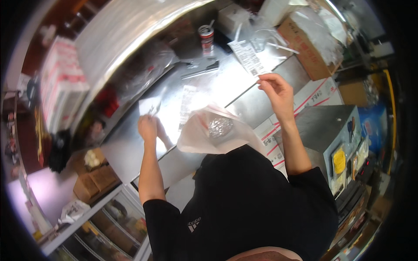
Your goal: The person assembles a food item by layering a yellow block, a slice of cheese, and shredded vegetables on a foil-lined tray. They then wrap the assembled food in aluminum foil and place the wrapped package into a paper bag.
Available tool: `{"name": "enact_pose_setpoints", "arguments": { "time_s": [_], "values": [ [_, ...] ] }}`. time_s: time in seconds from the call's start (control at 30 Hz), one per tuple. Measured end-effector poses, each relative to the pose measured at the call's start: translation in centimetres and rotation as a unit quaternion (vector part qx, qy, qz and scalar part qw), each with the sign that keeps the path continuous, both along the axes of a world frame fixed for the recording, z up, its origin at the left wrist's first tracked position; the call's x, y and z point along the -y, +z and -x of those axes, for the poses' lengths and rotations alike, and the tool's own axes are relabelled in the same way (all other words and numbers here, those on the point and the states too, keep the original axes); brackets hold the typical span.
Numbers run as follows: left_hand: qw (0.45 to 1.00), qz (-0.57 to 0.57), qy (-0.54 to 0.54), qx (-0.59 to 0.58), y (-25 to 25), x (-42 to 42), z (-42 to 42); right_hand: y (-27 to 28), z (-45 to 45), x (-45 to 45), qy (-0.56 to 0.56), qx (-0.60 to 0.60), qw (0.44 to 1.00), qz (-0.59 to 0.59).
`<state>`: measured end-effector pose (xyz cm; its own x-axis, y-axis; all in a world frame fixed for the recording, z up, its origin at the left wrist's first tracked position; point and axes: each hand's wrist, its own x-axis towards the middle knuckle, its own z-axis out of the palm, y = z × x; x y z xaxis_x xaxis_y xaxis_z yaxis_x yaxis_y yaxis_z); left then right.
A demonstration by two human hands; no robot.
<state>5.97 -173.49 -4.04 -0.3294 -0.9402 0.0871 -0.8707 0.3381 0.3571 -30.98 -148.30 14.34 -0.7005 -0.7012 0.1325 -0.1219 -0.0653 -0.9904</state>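
Note:
My right hand [277, 93] pinches the lower corner of a long printed receipt [248, 58] between thumb and fingertips. On the left, my left hand [148, 128] grips a small white paper slip [150, 105] that bears dark marks. Between my hands, close to my body, an open whitish plastic bag [196, 133] stands at the front of the steel counter [222, 78]. A foil-wrapped bundle [220, 126] shows in the bag's mouth; anything beneath it is hidden. Behind the bag lies another printed paper strip [186, 104], partly washed out by glare.
A drink can [206, 39] with a straw stands at the back. Clear plastic bags fill a cardboard box [302, 53] at the back right. A steel cabinet [320, 127] is by my right elbow. A shelf [130, 36] overhangs the counter's left. A glass-fronted case [107, 225] is lower left.

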Motion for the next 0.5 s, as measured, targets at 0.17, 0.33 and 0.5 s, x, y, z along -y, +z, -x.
{"name": "enact_pose_setpoints", "arguments": {
  "time_s": [0.17,0.33,0.5],
  "values": [
    [0.790,-0.296,0.209,-0.495,1.3,0.9,-1.4,-4.1,-0.5,-0.2,0.046,0.004,0.996,-0.082],
    [0.590,-0.370,0.124,-0.707,10.1,-4.6,-1.4,-5.2,-1.9,0.6,0.130,0.007,0.982,-0.133],
    [0.662,-0.295,0.038,-0.688,19.1,-10.4,0.2,-3.7,-3.5,2.4,0.187,-0.046,0.974,-0.121]
  ]
}}
